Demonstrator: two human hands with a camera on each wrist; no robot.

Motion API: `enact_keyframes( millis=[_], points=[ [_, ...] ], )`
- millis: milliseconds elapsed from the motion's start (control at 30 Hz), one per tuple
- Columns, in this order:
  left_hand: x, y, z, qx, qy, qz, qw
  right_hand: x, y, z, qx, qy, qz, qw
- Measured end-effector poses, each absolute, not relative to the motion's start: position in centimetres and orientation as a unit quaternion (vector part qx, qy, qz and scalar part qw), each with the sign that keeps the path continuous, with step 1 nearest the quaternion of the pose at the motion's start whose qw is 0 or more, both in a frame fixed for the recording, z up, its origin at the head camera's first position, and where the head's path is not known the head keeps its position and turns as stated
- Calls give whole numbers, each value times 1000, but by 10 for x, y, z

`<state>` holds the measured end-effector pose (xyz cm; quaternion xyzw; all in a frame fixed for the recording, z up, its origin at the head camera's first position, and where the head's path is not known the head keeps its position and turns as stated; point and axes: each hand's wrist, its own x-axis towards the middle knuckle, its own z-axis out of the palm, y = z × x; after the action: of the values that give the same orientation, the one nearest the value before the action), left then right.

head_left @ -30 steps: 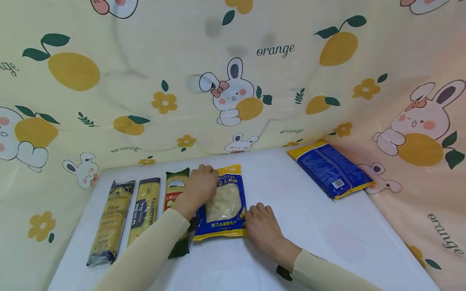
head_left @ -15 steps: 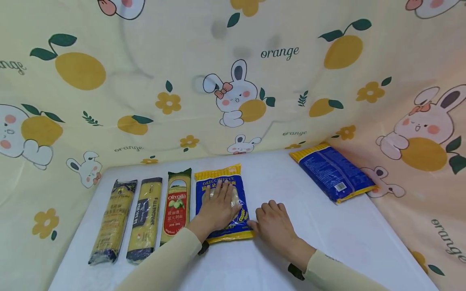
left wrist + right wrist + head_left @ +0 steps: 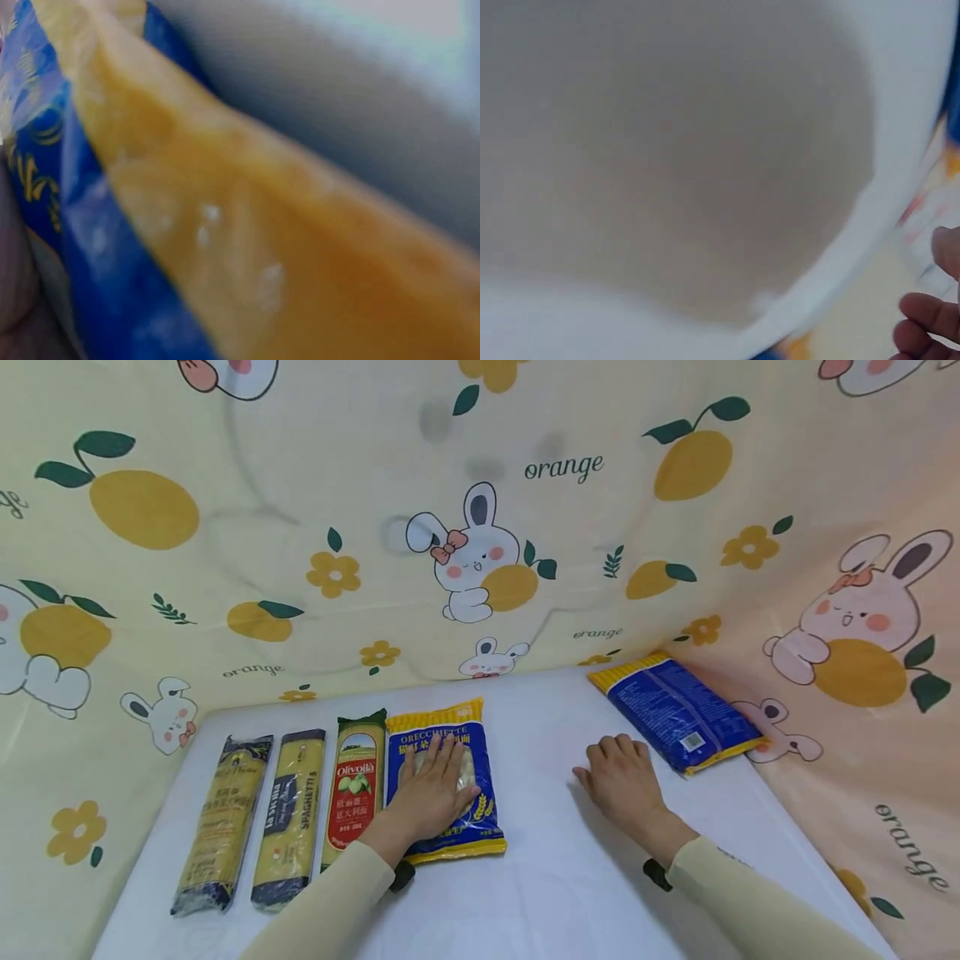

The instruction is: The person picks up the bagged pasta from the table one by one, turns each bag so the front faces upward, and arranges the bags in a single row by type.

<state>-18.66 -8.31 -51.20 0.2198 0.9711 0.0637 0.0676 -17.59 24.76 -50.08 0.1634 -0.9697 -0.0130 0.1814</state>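
Observation:
My left hand (image 3: 429,793) lies with spread fingers on the front of a blue and yellow bag of orecchiette pasta (image 3: 487,822). In the left wrist view the bag's yellow end seam (image 3: 247,195) runs close across the picture, with a bit of the hand at the left edge. Left of this bag, right at its side, is a green and red Olivoilà spaghetti packet (image 3: 356,785), its lower end partly behind my sleeve. My right hand (image 3: 621,781) holds nothing, fingers loosely bent, over the white table between two blue bags. Its fingertips (image 3: 922,307) show at the right wrist view's lower right.
Farther left lie a La Sevilla-like labelled spaghetti packet (image 3: 291,814) and another long yellow pasta packet (image 3: 223,827), roughly side by side. A second blue and yellow bag (image 3: 678,710) lies back-up at the table's far right. Printed cloth (image 3: 360,468) rises behind the white table (image 3: 540,893).
My left hand has moved from the orecchiette bag's top edge onto its front. The bag has shifted slightly left, close against the Olivoilà packet. My right hand has left the bag and moved right.

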Motion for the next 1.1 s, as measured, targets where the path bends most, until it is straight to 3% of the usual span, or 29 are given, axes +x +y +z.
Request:
enact_keyframes(
  millis=[233, 567, 733, 1100],
  points=[
    [-186, -84, -510, 223, 970, 65, 70, -213, 326, -494, 90, -983, -4, 159],
    [-187, -83, -513, 221, 971, 68, 64, -240, 388, -508, -5, -997, 72, -10],
    [-187, -79, -516, 228, 969, 73, 68, -235, 389, -515, -34, -988, 133, -77],
    [-186, -83, -512, 219, 970, 85, 66, -197, 294, -510, -25, -992, 89, -81]
  ],
)
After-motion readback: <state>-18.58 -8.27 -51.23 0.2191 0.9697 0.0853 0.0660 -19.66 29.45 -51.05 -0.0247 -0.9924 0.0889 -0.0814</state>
